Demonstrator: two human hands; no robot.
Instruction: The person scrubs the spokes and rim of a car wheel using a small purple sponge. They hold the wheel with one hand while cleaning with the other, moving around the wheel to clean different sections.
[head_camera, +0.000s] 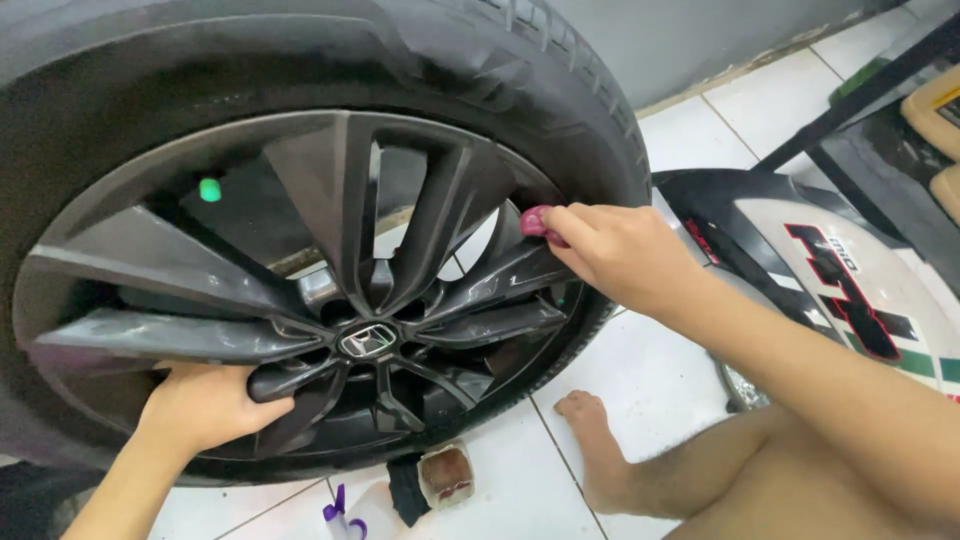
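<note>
A car wheel stands upright before me, its dark grey alloy rim ringed by a black tyre. My right hand pinches a small dark red pad against a spoke at the rim's right edge. My left hand grips a lower-left spoke of the rim, steadying it. A green valve cap shows between the upper-left spokes.
A small open tin of reddish paste and a black cloth lie on the white tiled floor under the wheel. My bare foot rests to the right. A white and black motorcycle fender is close on the right.
</note>
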